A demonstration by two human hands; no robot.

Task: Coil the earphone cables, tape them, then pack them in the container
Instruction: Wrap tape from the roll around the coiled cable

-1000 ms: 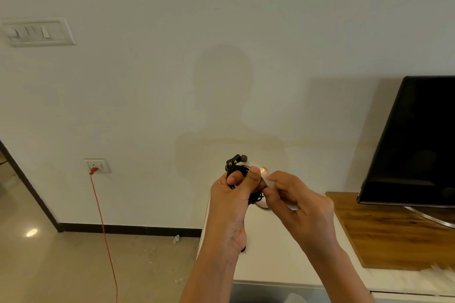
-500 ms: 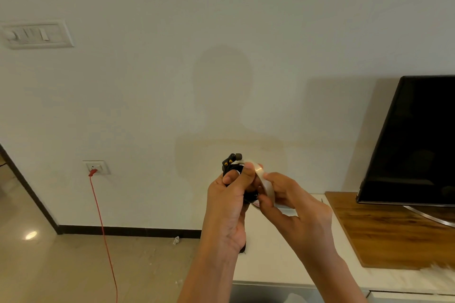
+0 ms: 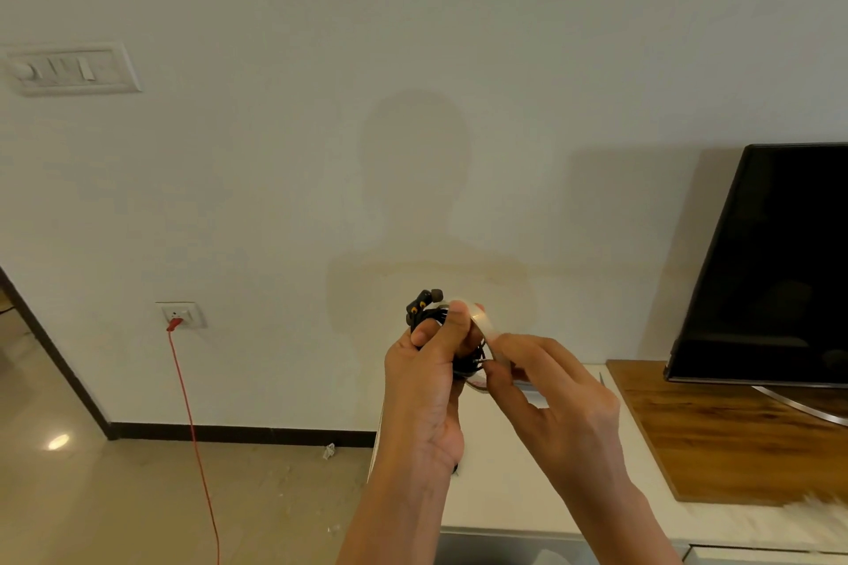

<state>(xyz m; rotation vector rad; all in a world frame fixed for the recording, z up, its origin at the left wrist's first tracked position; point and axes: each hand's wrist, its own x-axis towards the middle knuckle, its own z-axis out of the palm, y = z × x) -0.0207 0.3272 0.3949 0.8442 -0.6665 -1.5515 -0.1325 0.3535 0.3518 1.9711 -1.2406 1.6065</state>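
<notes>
My left hand (image 3: pixel 426 385) is closed around a coiled black earphone cable (image 3: pixel 424 305), whose earbuds with orange dots stick up above my thumb. A roll of clear tape (image 3: pixel 482 321) sits against the coil, and a strip of it runs over the bundle. My right hand (image 3: pixel 550 395) pinches the tape roll from the right, fingertips touching the cable. Both hands are held up in front of the wall, above the white counter (image 3: pixel 504 486). Most of the coil is hidden inside my left fist. No container is in view.
A black TV screen (image 3: pixel 771 262) stands on a wooden board (image 3: pixel 716 431) at the right of the counter. A red cord (image 3: pixel 195 440) hangs from a wall socket (image 3: pixel 180 315) to the floor at left. A switch panel (image 3: pixel 69 69) is mounted on the upper-left wall.
My hands have stayed together at the same height. The right hand's fingers shifted slightly lower around the tape roll, and the tape now arcs more over the top of the coil.
</notes>
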